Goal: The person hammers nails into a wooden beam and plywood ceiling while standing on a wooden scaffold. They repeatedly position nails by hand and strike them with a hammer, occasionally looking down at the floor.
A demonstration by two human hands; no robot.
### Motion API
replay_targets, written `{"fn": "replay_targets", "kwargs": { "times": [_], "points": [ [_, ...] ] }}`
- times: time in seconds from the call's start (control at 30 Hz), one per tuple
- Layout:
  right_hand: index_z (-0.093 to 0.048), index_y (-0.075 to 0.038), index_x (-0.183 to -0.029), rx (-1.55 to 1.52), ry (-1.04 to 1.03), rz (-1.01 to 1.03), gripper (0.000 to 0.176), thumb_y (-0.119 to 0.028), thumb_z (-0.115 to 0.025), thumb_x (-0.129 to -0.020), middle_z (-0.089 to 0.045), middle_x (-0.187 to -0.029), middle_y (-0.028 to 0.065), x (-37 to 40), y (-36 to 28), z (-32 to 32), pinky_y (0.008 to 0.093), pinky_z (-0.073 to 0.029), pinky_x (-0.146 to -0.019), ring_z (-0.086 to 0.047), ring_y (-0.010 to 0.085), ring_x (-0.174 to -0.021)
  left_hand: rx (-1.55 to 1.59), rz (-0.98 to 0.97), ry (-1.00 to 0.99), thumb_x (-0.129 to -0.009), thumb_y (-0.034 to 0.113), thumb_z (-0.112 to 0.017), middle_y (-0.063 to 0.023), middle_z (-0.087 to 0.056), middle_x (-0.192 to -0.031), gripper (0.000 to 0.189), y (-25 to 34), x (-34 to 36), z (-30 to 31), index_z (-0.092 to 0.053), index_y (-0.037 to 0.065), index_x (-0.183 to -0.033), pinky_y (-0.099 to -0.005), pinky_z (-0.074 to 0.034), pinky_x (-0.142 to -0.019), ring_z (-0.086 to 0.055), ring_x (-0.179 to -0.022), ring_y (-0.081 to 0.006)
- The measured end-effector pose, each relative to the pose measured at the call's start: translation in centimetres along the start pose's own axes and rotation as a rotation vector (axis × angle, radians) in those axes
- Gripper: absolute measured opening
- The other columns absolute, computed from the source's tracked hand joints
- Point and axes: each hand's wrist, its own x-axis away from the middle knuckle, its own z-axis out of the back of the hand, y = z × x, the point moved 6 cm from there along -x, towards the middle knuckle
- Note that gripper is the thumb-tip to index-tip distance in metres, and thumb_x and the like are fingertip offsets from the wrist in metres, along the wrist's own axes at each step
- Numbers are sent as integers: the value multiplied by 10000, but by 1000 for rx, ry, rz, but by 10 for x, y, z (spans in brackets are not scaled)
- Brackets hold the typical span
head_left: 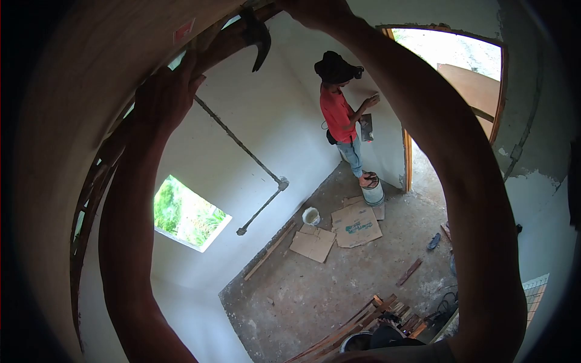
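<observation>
Both my arms are raised overhead. My left hand [166, 97] presses against a wooden strip [100, 175] that runs along the curved upper surface at the left. My right hand [315, 9], partly cut off at the top edge, grips a dark claw hammer [259, 39]. The hammer head hangs just right of my left hand's fingers, with its claw pointing down. Where the head meets the strip is hidden.
Far below, a person in a red shirt [336, 115] stands on a white bucket [372, 193] working the wall beside a doorway [451, 57]. Cardboard sheets [357, 225], a small pail [311, 216] and loose planks [357, 327] lie on the concrete floor. A window opening [187, 215] is at the left.
</observation>
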Motion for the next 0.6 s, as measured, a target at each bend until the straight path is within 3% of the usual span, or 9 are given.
{"fn": "replay_targets", "kwargs": {
  "times": [0.03, 0.1, 0.17, 0.23, 0.3, 0.37, 0.43, 0.5, 0.6],
  "points": [
    [-641, 14, -936, 21, -27, -108, 237, -195, -628, -825, -656, -833, 152, 16, 14, 3, 354, -505, -650, -629, 276, -719, 35, -33, 74, -892, 372, -553, -215, -613, -785, 466, 5, 1, -4, -417, 148, -1277, -436, -530, -564, -645, -699, -332],
    [-635, -6, -818, 649, -267, 497, 128, -117, -589, -773, -628, -739, 120, 69, 24, 7, 406, -499, -617, -621, 245, -699, 98, -98, 218, -899, 393, -539, -213, -603, -737, 444, 15, 10, -17, -429, 127, -1238, -406, -522, -527, -644, -648, -322],
    [-605, 7, -822, 588, -658, 158, 153, -129, -546, -782, -603, -821, 161, 129, 89, 0, 417, -508, -687, -619, 297, -815, 13, -153, 72, -899, 396, -536, -206, -598, -727, 417, 25, 18, -14, -445, 129, -1206, -406, -525, -521, -641, -641, -332],
    [-574, -18, -718, 354, -889, -119, 152, -105, -485, -804, -562, -688, 126, 225, 147, 10, 386, -471, -592, -571, 243, -661, -16, -274, 57, -902, 396, -530, -207, -597, -728, 409, 28, 25, -17, -447, 127, -1199, -407, -524, -518, -639, -644, -342],
    [-543, -42, -613, 74, -1023, -460, 249, -81, -423, -827, -522, -555, 90, 341, 189, 31, 354, -433, -497, -523, 190, -507, 74, -181, 86, -901, 404, -525, -202, -607, -740, 427, 16, 17, -14, -445, 113, -1203, -430, -522, -538, -637, -663, -354],
    [-530, -49, -569, -153, -1031, -965, 304, -68, -381, -833, -499, -495, 75, 435, 197, 63, 333, -397, -432, -483, 167, -424, 225, -63, 229, -888, 404, -542, -200, -622, -760, 443, 3, 8, -18, -462, 90, -1190, -461, -511, -577, -631, -691, -372],
    [-523, -33, -580, -417, -816, -1448, 295, -40, -360, -826, -494, -499, 84, 508, 191, 96, 330, -372, -403, -459, 175, -412, 127, -73, 208, -897, 408, -528, -184, -611, -729, 431, 19, 11, -24, -447, 91, -1177, -447, -512, -535, -638, -671, -351],
    [-540, -1, -704, -527, -636, -1715, 201, 48, -372, -803, -549, -620, 123, 558, 183, 118, 318, -392, -407, -486, 183, -464, 26, -111, 151, -906, 421, -507, -175, -605, -712, 405, 40, 17, -17, -429, 110, -1154, -410, -529, -488, -653, -657, -327],
    [-508, 11, -850, -563, -758, -1776, 151, 72, -372, -825, -584, -708, 148, 590, 170, 137, 312, -403, -420, -497, 179, -492, -40, -212, 68, -902, 402, -522, -160, -615, -724, 380, 48, 13, -15, -448, 124, -1149, -412, -506, -486, -640, -624, -302]
  ]
}}
